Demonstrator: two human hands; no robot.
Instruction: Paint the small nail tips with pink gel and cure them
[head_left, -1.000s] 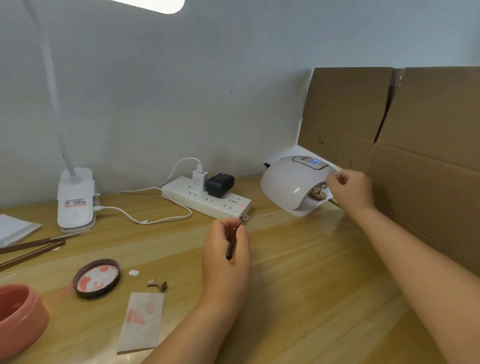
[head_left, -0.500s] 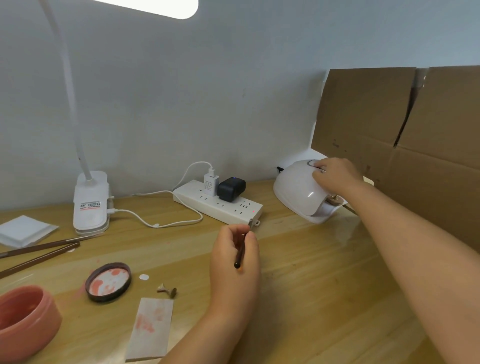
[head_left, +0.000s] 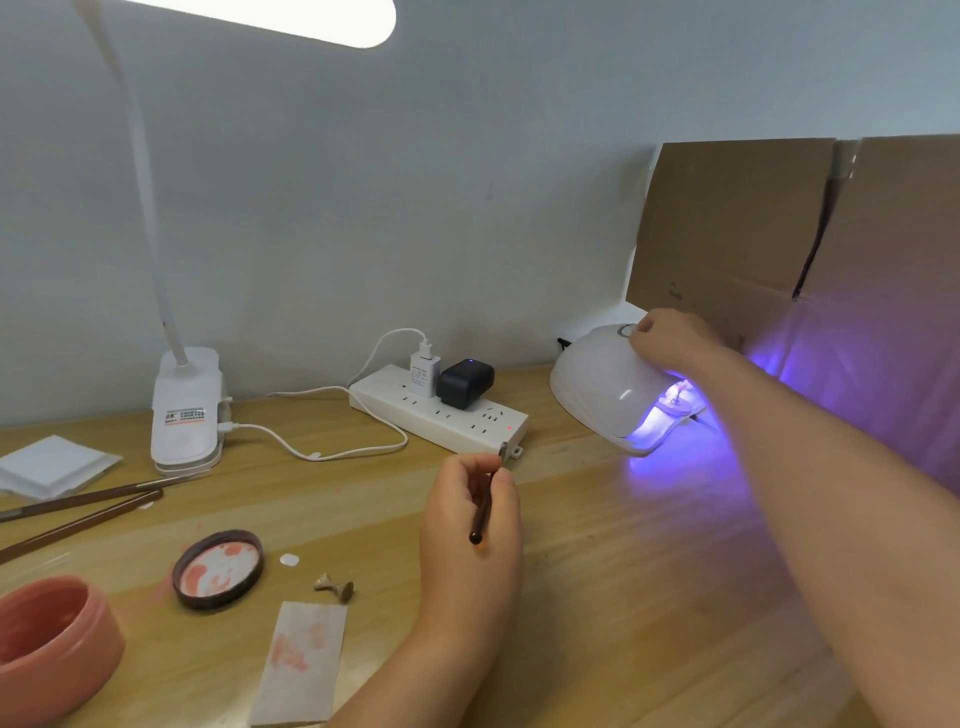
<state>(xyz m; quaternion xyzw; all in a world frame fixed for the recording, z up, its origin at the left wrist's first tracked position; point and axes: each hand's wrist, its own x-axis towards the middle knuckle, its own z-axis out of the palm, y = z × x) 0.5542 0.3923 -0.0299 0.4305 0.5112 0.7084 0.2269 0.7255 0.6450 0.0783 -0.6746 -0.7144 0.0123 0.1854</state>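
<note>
Where half a second ago the lamp (head_left: 605, 387) sat dark under the right hand (head_left: 670, 338), it now glows violet from its mouth, and that light spills over the desk (head_left: 623, 545) in front of it and up the cardboard (head_left: 779, 234) behind. The right hand has stayed on top of the lamp, fingertips at the round button by the dome's crown; the fingers are bent over the housing and press rather than hold. Inside the lit opening a nail tip on its small stand (head_left: 675, 402) shows, partly hidden by the forearm, so its colour cannot be told in the glare. A second before, that hand was at the lamp's mouth, not on top. The left hand (head_left: 470, 525) is much where it was, near the middle of the desk, fingers curled round a thin dark brush (head_left: 482, 512) held nearly upright, its lower end pointing toward the wrist. To the left, nothing has shifted: a dark lid (head_left: 218, 569) smeared with pink gel lies flat, a spare stand (head_left: 335, 586) lies on its side just right of it, and a pink-stained paper strip (head_left: 301, 665) lies in front of them. A pink jar (head_left: 52, 644) sits at the left edge, two long sticks (head_left: 78, 514) lie behind it, and a white pad (head_left: 52, 465) behind those. A clip lamp (head_left: 184, 410) and a power strip (head_left: 441, 415) with two plugs stand along the wall.
</note>
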